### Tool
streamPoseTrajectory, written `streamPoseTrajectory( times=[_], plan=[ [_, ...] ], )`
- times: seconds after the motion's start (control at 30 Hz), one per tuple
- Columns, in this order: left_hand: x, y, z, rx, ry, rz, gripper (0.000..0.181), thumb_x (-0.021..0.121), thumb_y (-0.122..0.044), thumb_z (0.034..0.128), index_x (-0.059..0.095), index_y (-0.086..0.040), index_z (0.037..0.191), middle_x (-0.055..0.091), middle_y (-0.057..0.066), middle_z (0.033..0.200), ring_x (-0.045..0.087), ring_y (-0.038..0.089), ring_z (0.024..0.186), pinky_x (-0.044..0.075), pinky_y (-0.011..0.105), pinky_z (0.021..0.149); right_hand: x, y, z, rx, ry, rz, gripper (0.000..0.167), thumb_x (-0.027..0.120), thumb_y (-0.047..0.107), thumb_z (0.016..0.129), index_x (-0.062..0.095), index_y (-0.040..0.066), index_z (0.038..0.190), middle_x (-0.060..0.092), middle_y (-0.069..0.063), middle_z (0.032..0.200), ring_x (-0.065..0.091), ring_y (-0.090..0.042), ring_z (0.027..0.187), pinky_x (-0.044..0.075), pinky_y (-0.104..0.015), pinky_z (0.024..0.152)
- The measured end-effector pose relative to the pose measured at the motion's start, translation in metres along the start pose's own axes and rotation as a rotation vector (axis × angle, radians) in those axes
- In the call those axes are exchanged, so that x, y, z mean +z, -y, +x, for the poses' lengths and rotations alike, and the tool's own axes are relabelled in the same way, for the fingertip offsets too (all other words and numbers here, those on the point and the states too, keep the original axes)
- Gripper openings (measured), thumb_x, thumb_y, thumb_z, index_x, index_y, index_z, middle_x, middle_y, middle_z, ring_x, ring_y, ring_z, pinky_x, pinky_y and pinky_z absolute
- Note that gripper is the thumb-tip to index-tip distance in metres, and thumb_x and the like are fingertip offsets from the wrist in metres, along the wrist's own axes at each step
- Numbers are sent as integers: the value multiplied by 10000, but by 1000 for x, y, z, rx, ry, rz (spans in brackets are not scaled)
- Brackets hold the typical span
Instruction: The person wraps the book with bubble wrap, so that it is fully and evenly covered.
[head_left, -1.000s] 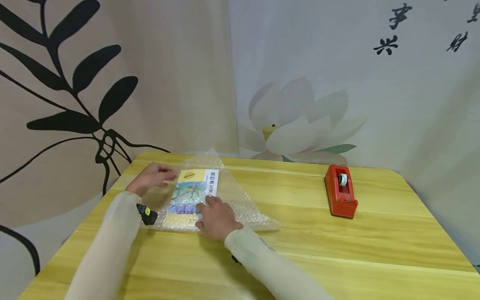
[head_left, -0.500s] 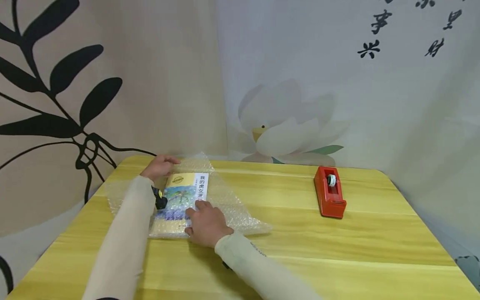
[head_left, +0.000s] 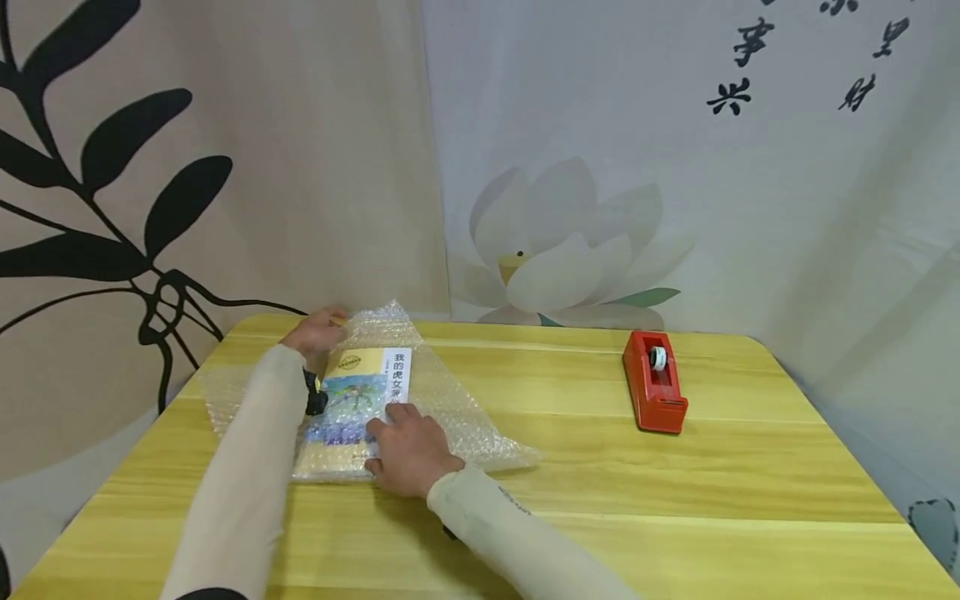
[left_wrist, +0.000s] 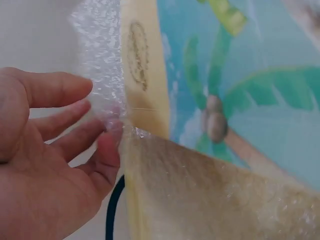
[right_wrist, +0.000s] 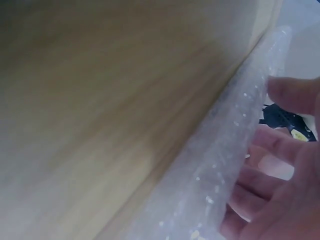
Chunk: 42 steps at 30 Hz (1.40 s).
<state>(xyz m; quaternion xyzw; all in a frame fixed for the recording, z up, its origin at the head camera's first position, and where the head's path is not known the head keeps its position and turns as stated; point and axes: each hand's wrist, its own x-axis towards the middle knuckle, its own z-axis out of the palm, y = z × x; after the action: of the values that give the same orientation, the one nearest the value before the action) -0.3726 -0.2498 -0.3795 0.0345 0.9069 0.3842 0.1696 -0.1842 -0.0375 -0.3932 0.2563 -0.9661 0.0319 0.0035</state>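
In the head view a book [head_left: 356, 398] with a yellow and blue cover lies under a sheet of clear bubble wrap [head_left: 461, 417] on the table. My left hand [head_left: 315, 333] is at the wrap's far left side, beside the book's top. The left wrist view shows this hand [left_wrist: 65, 135] with thumb and fingers apart, some fingertips at the edge of the bubble wrap [left_wrist: 102, 55]. My right hand [head_left: 412, 452] rests on the wrapped book's lower right. In the right wrist view its thumb and loosely bent fingers touch the bubble wrap [right_wrist: 200, 165].
A red tape dispenser [head_left: 655, 382] with a small roll stands to the right on the wooden table [head_left: 720, 508]. Behind the table's far edge hangs a pale printed curtain [head_left: 585, 100]. One wrap corner points right, another reaches the far edge.
My left hand has moved from beside the book to the far left, up to the wrap's edge. My right hand stays on the book. The head view has shifted slightly rightward.
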Motion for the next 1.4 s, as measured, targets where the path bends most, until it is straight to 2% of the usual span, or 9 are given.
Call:
streamPoseTrajectory(
  times=[0.17, 0.33, 0.6, 0.73, 0.9, 1.0, 1.1, 1.23, 1.4],
  plan=[
    [-4, -4, -11, 77, -50, 38, 523, 491, -165, 1030, 376, 6, 1511, 396, 319, 1476, 443, 462, 1298, 456, 590, 1034, -2, 3, 1, -3, 17, -1, 379, 663, 482, 937, 639, 306, 1272, 596, 26, 1339, 555, -152, 1225, 564, -303, 848],
    [-3, -13, -22, 142, -61, 97, 404, 508, -171, 1039, 550, 36, 1384, 429, 313, 1500, 431, 503, 1351, 428, 616, 1080, -3, 1, 1, -1, 24, 2, 372, 656, 470, 947, 640, 294, 1274, 601, 26, 1313, 555, -161, 1217, 565, -307, 831],
    [4, -16, -37, 78, -79, 71, 337, 575, -212, 1026, 662, -14, 1284, 549, 250, 1441, 466, 469, 1357, 372, 652, 1122, 0, -1, 0, -9, 20, 24, 380, 663, 455, 946, 649, 269, 1276, 608, 4, 1316, 568, -185, 1196, 567, -334, 837],
    [7, -14, -44, 110, -81, 94, 256, 614, -161, 999, 728, -38, 1192, 623, 216, 1376, 493, 454, 1344, 347, 671, 1130, -2, -1, 1, -14, 24, 28, 393, 664, 450, 947, 644, 256, 1288, 607, -9, 1320, 571, -193, 1189, 569, -342, 853],
    [11, -14, -50, 165, -102, 195, 196, 659, -148, 971, 775, -63, 1105, 682, 192, 1294, 584, 423, 1258, 450, 604, 1072, -3, -1, 3, -16, 36, 28, 398, 656, 448, 955, 636, 254, 1301, 607, -3, 1299, 571, -187, 1158, 568, -337, 826],
    [14, -14, -54, 165, -123, 247, 165, 685, -146, 954, 794, -72, 1053, 701, 190, 1264, 636, 392, 1170, 530, 535, 979, -2, 0, 3, -20, 43, 33, 393, 656, 449, 956, 639, 253, 1296, 611, 3, 1278, 574, -184, 1136, 564, -330, 798],
    [19, -12, -57, 161, -142, 290, 141, 697, -129, 942, 804, -88, 1025, 705, 185, 1256, 652, 377, 1125, 557, 506, 921, -2, 1, 3, -28, 46, 39, 385, 661, 447, 953, 647, 248, 1283, 620, 5, 1245, 581, -184, 1104, 561, -321, 774],
    [25, -7, -60, 176, -157, 358, 134, 712, -98, 925, 807, -117, 1018, 703, 158, 1266, 638, 378, 1170, 541, 527, 970, -4, 1, 4, -36, 73, 48, 384, 665, 436, 952, 645, 229, 1275, 623, -10, 1237, 581, -195, 1102, 567, -322, 777],
    [30, -4, -61, 238, -136, 455, 167, 723, -77, 909, 801, -122, 1049, 676, 155, 1304, 604, 387, 1230, 506, 541, 1028, -16, -2, 7, -49, 156, 60, 388, 680, 408, 946, 651, 219, 1283, 641, -16, 1223, 599, -194, 1111, 583, -342, 781]
  ],
)
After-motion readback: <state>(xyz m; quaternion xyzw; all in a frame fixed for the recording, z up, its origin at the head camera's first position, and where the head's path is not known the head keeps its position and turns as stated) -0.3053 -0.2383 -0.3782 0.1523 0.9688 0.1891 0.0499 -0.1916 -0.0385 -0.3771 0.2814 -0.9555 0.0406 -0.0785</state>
